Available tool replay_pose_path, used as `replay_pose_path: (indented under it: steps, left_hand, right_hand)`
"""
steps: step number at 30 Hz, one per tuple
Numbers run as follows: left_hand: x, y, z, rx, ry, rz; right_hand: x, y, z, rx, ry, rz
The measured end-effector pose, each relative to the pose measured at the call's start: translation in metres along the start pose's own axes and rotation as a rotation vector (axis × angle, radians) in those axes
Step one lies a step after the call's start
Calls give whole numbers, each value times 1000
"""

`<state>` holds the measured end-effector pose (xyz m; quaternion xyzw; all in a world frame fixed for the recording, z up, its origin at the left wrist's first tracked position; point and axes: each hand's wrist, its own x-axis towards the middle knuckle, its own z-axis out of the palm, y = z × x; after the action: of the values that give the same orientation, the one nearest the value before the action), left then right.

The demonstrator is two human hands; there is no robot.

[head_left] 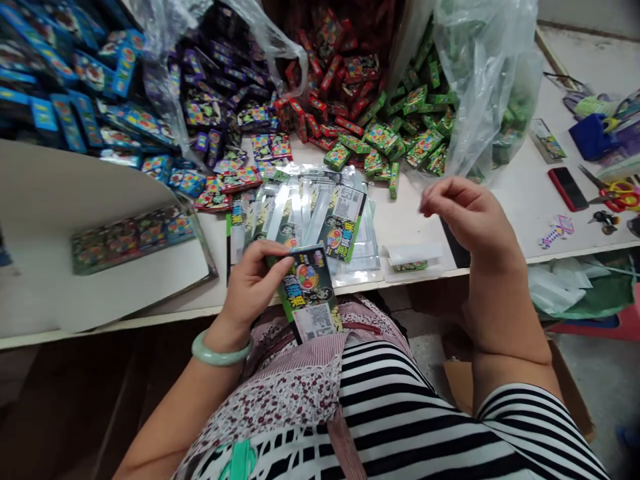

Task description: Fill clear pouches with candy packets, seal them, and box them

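My left hand (pixel 255 280), with a pale green bangle at the wrist, pinches the top corner of a dark printed packet (pixel 310 287) over my lap at the table edge. My right hand (pixel 455 210) is raised over the table at the right, fingers curled together; whether anything small is between the fingertips is hidden. Behind the packet, clear printed bags (pixel 300 210) lie fanned on the table. A folded white paper (pixel 414 255) with a small green box under it sits below and left of my right hand.
Piles of blue boxes (pixel 95 87), purple boxes (pixel 215 100), red boxes (pixel 335 73) and green boxes (pixel 390 137) fill the back. Cardboard (pixel 100 200) stands at the left. At the right lie a red-edged phone (pixel 568 189) and scissors (pixel 617 197).
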<state>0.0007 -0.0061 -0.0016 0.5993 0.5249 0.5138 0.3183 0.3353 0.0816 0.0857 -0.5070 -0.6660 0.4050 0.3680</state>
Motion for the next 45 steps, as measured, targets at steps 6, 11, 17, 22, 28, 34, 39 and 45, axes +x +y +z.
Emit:
replay_pose_path:
  steps: [6, 11, 17, 22, 28, 34, 39, 45]
  left_hand:
    - [-1, 18, 3, 45, -80, 70]
    - [-2, 18, -4, 3, -113, 71]
    - [-3, 10, -4, -49, -68, 79]
    - [-4, 5, 1, -32, -12, 74]
    - [-7, 7, 3, -19, 52, 125]
    - [-25, 1, 3, -197, -70, 10]
    - [-48, 12, -47, -158, -145, -16]
    - [-29, 22, -153, 565, 405, 207]
  right_hand:
    - [16, -49, 103, -9, -577, -199]
    - [35, -45, 139, -62, -723, 3]
    - [40, -49, 149, -110, -694, 75]
    - [39, -50, 154, -134, -667, 85]
    - [44, -43, 159, -52, -709, 238]
    - [43, -38, 162, 223, -892, 628]
    - [48, -25, 135, 139, -828, 452]
    - [50, -1, 110, 30, -592, 263]
